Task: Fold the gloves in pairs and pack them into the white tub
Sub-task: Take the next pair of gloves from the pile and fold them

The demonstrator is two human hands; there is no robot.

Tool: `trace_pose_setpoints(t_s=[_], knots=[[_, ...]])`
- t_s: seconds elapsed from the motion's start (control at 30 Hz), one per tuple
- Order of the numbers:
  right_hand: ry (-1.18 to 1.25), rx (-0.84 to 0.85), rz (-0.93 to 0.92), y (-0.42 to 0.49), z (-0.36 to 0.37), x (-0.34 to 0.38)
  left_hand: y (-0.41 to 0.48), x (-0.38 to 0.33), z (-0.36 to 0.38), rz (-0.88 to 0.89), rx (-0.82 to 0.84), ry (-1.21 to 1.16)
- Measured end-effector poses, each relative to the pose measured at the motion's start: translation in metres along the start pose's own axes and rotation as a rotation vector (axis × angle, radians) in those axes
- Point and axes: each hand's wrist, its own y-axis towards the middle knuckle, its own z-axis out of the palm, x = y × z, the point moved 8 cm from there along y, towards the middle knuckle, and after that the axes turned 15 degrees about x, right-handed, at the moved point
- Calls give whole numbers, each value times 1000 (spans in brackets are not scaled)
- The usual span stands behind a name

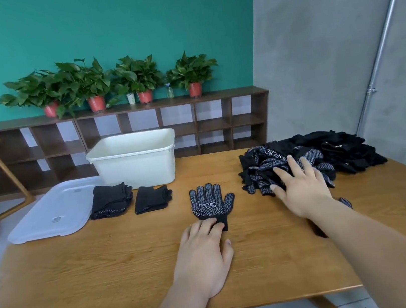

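A single black glove [210, 201] with white grip dots lies flat, palm up, in the middle of the wooden table [108, 268]. My left hand [206, 253] lies flat with its fingertips pressing the glove's cuff. My right hand [299, 189] rests with spread fingers on the near edge of a loose pile of black gloves [311, 161] at the right. Two folded glove bundles [111, 200] [152, 198] sit left of the flat glove. The white tub [134, 161] stands at the back of the table, its inside not visible.
A translucent lid [52, 210] lies flat at the table's left rear, beside the tub. Another glove [346, 202] peeks out from under my right forearm. Behind the table runs a low brown shelf [192, 123] with potted plants [96, 82].
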Motion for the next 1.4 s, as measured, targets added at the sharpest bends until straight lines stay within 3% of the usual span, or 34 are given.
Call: trace_pose_setpoints(t_s=[0.2,0.27,0.37,0.5,0.6,0.67,0.8,1.0,1.1,1.23,1.4], knots=[[11,117,32,37,-5,-9,4,0,0,1,23,-11],[14,80,25,42,-7,-10,5,1,1,1,31,-18],[66,-147,-39,38,-24,-8,7,3,3,-1,37,-27],[344,-501,-188,10,-71,0,6,3,2,-8,29,-31],[462,-620,-215,-9,-103,0,5,3,0,-12,16,-34],[556,-605,-253,-15,-115,3,4,3,0,-15,9,-38],[745,-381,-326,-18,-126,15,2,3,-1,-20,0,-48],[730,53,-379,-17,-124,42,0,4,-4,-42,-27,-40],[672,156,-391,-18,-120,51,0,4,-4,-46,-37,-44],[546,24,-324,-12,-127,47,0,5,-4,-42,-43,-48],[376,-359,-325,-36,-140,55,1,5,-4,-38,-55,-37]])
